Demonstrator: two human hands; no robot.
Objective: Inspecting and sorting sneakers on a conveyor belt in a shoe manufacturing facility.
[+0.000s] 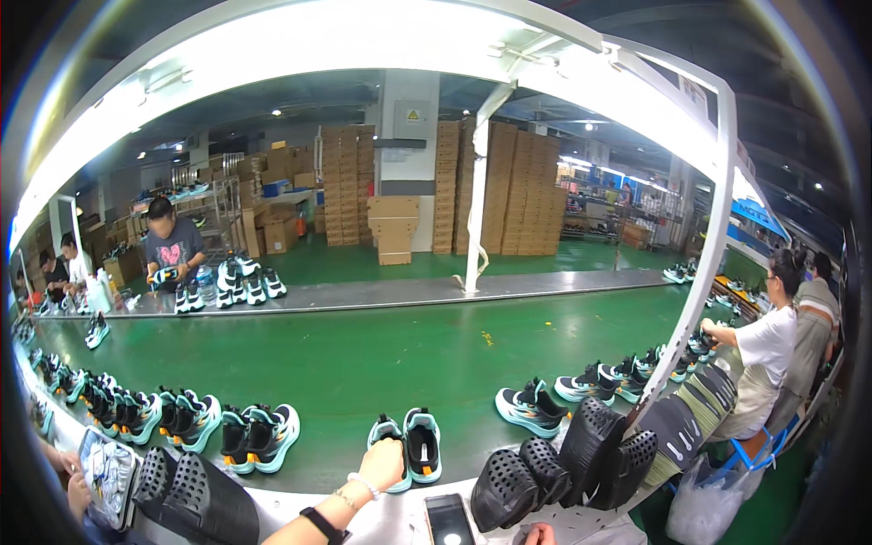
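Note:
My left hand (380, 467), with a beaded bracelet and a dark wristband, reaches in from the lower edge. Its fingers are closed on a black sneaker with pale turquoise trim (384, 429); their tips are hidden. Right beside it stands the matching sneaker (422, 445), toe away from me, on the line's surface. At the bottom edge only a little of my right hand (540, 534) shows, and its grip is cut off. Nearest to it are black perforated clogs (506, 490) and a dark phone (448, 520) lying on the white ledge.
A green conveyor belt (391, 341) runs across. Pairs of similar sneakers (262, 438) line its near side. More black clogs (195, 495) stand at left, beside another person's hands (73, 477). A white post (695, 300) rises at right, near a seated co-worker (767, 336).

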